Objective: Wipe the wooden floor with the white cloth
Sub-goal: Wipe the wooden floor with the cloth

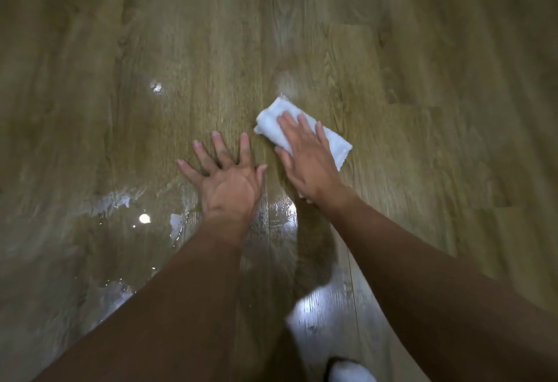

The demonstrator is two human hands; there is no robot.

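Observation:
The wooden floor (392, 64) fills the view, its brown planks running away from me. A folded white cloth (273, 118) lies on it right of centre. My right hand (308, 158) presses flat on the cloth, fingers spread over its top, and hides the cloth's near half. My left hand (226, 176) rests palm down on the bare floor just left of the cloth, fingers spread wide and holding nothing.
Wet, shiny patches (114, 203) glisten on the planks near my left forearm and between my arms. Bright light reflections (144, 218) show on the wet floor. Something white (350, 372) sits at the bottom edge, blurred.

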